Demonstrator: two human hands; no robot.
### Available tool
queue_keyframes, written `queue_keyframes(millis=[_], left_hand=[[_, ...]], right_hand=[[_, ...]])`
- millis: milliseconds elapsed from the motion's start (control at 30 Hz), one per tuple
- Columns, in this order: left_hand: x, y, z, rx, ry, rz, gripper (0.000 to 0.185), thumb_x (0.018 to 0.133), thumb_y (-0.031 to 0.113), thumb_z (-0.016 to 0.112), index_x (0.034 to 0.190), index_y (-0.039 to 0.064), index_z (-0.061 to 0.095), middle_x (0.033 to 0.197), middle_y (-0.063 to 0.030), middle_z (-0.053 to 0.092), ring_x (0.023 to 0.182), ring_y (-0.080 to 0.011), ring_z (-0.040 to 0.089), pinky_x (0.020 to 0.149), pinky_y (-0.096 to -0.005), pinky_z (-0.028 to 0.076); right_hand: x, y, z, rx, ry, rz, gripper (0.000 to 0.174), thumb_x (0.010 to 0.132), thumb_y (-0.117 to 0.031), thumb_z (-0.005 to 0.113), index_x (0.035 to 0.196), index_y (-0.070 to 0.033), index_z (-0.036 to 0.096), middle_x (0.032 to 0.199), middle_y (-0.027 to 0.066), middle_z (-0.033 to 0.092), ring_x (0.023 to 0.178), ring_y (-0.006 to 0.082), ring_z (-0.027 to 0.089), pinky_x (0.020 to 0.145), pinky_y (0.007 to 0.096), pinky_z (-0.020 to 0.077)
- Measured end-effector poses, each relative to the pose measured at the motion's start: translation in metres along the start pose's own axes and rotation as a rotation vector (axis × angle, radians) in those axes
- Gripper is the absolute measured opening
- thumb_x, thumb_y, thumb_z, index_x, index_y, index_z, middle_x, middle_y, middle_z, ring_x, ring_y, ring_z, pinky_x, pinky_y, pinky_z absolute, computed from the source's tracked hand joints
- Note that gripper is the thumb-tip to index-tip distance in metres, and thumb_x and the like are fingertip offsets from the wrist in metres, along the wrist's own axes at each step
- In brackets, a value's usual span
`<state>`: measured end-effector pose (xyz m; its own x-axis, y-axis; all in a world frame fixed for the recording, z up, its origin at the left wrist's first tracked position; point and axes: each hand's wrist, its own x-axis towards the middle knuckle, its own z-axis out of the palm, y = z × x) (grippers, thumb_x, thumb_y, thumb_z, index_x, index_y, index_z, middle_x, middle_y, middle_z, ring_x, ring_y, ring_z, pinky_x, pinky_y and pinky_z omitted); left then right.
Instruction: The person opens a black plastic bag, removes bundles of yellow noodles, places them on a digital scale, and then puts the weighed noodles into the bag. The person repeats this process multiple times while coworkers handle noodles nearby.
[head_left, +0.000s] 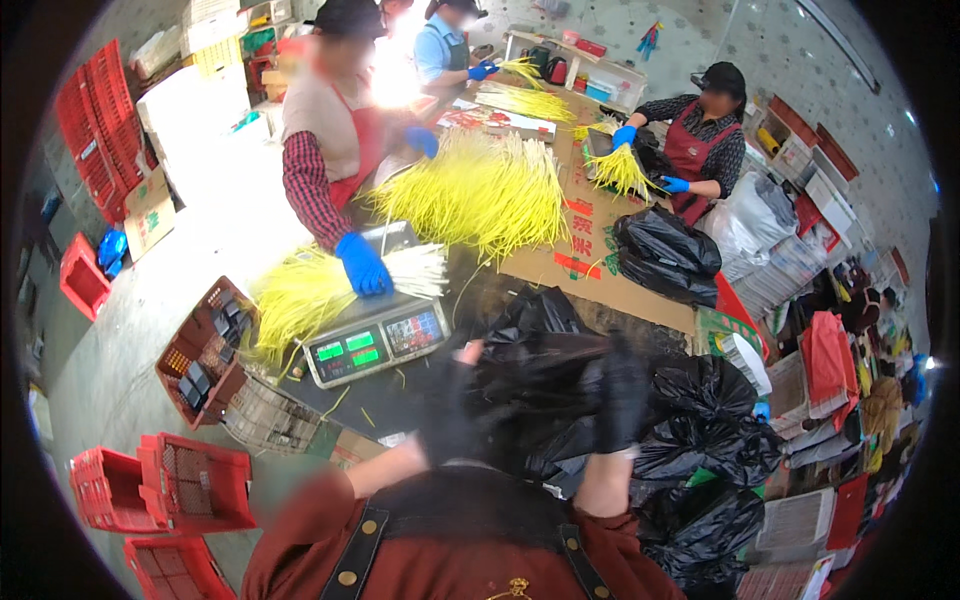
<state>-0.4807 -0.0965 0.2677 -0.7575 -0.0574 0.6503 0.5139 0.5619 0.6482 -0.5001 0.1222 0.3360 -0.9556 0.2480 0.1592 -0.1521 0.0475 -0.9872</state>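
Observation:
A black plastic bag (540, 375) is spread between my two hands over the dark tabletop, its upper edge stretched from one to the other. My left hand (448, 397), in a dark glove with a bare fingertip showing, grips the bag's left side. At its right side, my right hand (621, 397) in a black glove holds the bag too; motion blur hides the exact finger positions. Just beyond my left hand stands a digital scale (375, 341) with lit green displays. On it lies a bundle of yellow chives (307, 296) with white stems, under a co-worker's blue-gloved hand (364, 264).
A large heap of yellow chives (480, 195) covers the table's far part, beside flattened cardboard (637, 300). Filled black bags (705, 442) crowd my right side. A brown crate (199, 352) and red crates (195, 480) stand left. Another co-worker (701, 142) handles chives at far right.

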Motion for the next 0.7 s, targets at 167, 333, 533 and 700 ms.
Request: queue_keyframes(millis=[167,333,533,700], left_hand=[[0.087,-0.009,-0.017,0.429,0.168,0.086,0.031,0.079,0.006,0.068,0.11,0.005,0.068,0.108,-0.0181,0.061,0.103,-0.0362,0.058,0.09,-0.0418,0.047],[0.061,-0.036,-0.034,-0.69,-0.191,-0.525,0.021,0.089,0.005,0.06,0.108,0.0,0.068,0.107,-0.0106,0.067,0.094,-0.0231,0.064,0.082,-0.0327,0.051],[-0.007,-0.02,0.001,-1.07,-0.961,-0.524,0.048,0.095,0.017,0.062,0.138,-0.001,0.05,0.139,-0.017,0.054,0.123,-0.0222,0.053,0.103,-0.0332,0.043],[-0.033,-0.037,0.009,-0.762,-1.28,-0.328,0.058,0.093,0.017,0.065,0.144,0.002,0.042,0.14,-0.0162,0.052,0.125,-0.0212,0.051,0.106,-0.0332,0.039]], right_hand=[[-0.022,-0.012,0.003,-0.182,-0.869,-0.331,0.046,0.084,0.0,0.064,0.13,-0.002,0.059,0.128,0.0136,0.062,0.117,0.0242,0.059,0.097,0.0339,0.0463],[0.019,0.025,-0.081,-1.338,-0.348,-0.59,0.043,0.08,-0.007,0.062,0.123,-0.002,0.063,0.131,0.0178,0.059,0.125,0.0327,0.052,0.107,0.043,0.0393],[0.11,0.097,-0.188,-0.506,0.026,-0.262,0.039,0.091,-0.006,0.052,0.128,0.006,0.055,0.133,0.0159,0.058,0.123,0.0263,0.054,0.106,0.0381,0.04],[0.121,0.129,-0.217,-0.557,0.037,-0.141,0.039,0.092,-0.006,0.055,0.128,0.007,0.055,0.133,0.0161,0.059,0.119,0.0264,0.057,0.103,0.0378,0.0431]])
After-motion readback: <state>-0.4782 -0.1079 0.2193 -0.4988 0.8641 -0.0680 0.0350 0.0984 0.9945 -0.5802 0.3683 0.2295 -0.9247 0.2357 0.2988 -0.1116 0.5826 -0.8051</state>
